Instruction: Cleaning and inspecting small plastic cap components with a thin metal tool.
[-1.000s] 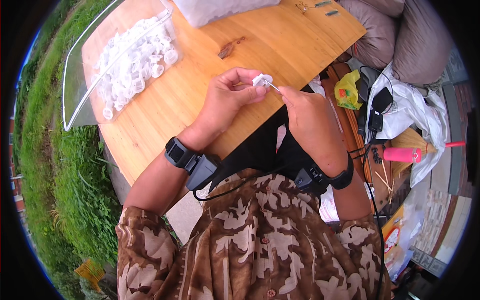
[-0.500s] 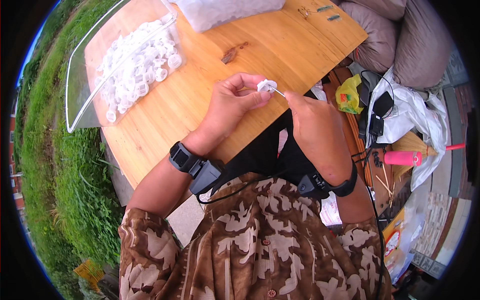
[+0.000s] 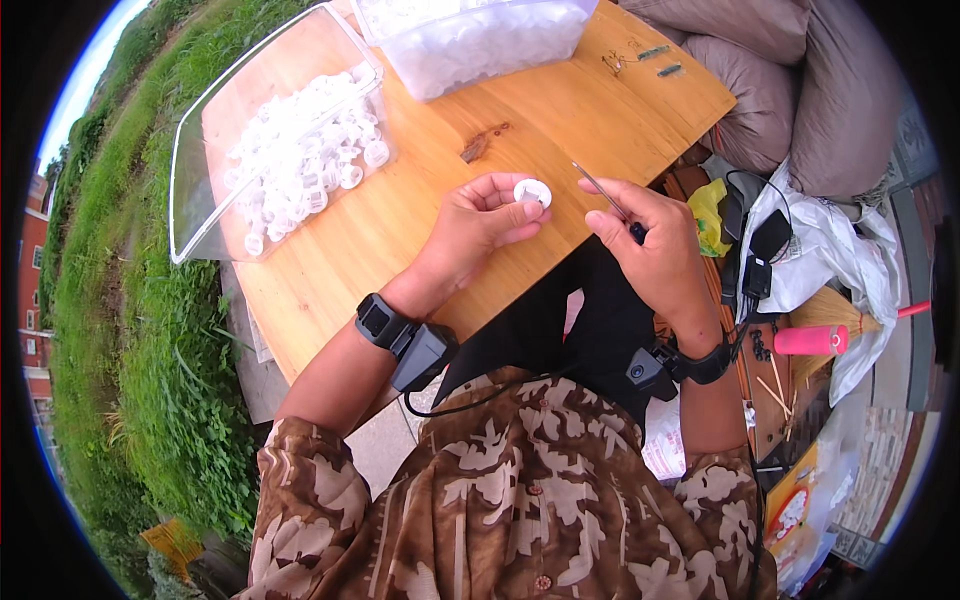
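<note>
Over the table's near edge, my left hand [image 3: 478, 222] pinches a small round white plastic piece [image 3: 533, 190] between thumb and fingers. Its disc-shaped face is turned up, with a small dark spot near the thumb. To the right, my right hand [image 3: 655, 235] is closed round a thin screwdriver [image 3: 603, 190] with a dark handle. The metal shaft points up and left, and its tip is apart from the white piece. Part of the handle is hidden in the palm.
A clear bin [image 3: 180, 190] with many white plastic pieces [image 3: 310, 150] stands on the wooden table [image 3: 420, 150] at left. Behind is a translucent tub [image 3: 480, 60] of white pieces. Small green parts [image 3: 655, 52] lie at the far right, near stuffed sacks [image 3: 740, 95]. A pink bottle [image 3: 810, 341] lies right.
The screwdriver has come away from the white piece as my right hand drew back to the right. My left hand has turned the piece face up. The whole view has shifted slightly.
</note>
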The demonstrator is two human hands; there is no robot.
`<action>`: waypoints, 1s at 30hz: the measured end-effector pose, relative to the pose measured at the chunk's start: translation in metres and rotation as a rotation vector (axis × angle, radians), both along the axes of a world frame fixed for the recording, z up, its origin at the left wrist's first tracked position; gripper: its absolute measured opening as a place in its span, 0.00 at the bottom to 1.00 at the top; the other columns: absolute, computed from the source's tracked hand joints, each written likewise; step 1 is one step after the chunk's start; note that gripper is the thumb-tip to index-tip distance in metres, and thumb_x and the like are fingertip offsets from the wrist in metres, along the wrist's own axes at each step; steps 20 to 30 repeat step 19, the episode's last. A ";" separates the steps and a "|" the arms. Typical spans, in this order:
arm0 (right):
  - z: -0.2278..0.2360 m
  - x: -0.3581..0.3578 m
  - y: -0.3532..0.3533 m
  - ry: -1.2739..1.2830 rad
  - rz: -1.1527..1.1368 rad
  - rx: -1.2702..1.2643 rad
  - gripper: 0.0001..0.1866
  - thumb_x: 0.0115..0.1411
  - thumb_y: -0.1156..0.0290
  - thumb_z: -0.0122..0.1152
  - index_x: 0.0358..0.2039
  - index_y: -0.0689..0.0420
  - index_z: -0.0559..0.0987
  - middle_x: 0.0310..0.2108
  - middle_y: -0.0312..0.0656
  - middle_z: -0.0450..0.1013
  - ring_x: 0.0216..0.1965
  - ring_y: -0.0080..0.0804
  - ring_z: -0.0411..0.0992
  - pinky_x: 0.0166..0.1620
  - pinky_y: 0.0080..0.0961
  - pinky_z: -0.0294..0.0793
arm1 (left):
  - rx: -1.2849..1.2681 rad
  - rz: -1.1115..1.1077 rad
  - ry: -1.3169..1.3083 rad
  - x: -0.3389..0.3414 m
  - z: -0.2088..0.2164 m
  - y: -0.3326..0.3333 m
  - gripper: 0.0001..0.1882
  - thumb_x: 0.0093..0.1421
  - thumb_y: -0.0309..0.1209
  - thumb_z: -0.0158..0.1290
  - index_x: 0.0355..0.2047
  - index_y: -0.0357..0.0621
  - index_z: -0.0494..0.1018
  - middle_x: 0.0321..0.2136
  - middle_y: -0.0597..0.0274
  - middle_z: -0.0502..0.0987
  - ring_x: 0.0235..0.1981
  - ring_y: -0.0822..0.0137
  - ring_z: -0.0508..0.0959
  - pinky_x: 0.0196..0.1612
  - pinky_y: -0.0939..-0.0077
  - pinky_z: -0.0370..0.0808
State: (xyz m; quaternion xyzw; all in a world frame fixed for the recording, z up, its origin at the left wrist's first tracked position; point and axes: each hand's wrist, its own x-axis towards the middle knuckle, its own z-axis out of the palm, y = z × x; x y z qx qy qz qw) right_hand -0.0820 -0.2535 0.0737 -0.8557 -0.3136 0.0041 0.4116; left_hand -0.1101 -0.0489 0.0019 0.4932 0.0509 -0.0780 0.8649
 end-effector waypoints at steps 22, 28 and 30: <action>0.003 0.050 0.000 0.584 0.174 0.563 0.13 0.62 0.72 0.56 0.46 0.61 0.76 0.28 0.31 0.73 0.17 0.10 0.60 0.20 0.09 0.59 | 0.062 -0.074 -0.155 0.019 0.049 -0.016 0.16 0.65 0.28 0.50 0.53 0.39 0.69 0.45 0.56 0.77 0.46 0.64 0.79 0.47 0.76 0.78; 0.003 0.050 0.000 0.584 0.174 0.563 0.13 0.62 0.72 0.56 0.46 0.61 0.76 0.28 0.31 0.73 0.17 0.10 0.60 0.20 0.09 0.59 | 0.062 -0.074 -0.155 0.019 0.049 -0.016 0.16 0.65 0.28 0.50 0.53 0.39 0.69 0.45 0.56 0.77 0.46 0.64 0.79 0.47 0.76 0.78; 0.003 0.050 0.000 0.584 0.174 0.563 0.13 0.62 0.72 0.56 0.46 0.61 0.76 0.28 0.31 0.73 0.17 0.10 0.60 0.20 0.09 0.59 | 0.062 -0.074 -0.155 0.019 0.049 -0.016 0.16 0.65 0.28 0.50 0.53 0.39 0.69 0.45 0.56 0.77 0.46 0.64 0.79 0.47 0.76 0.78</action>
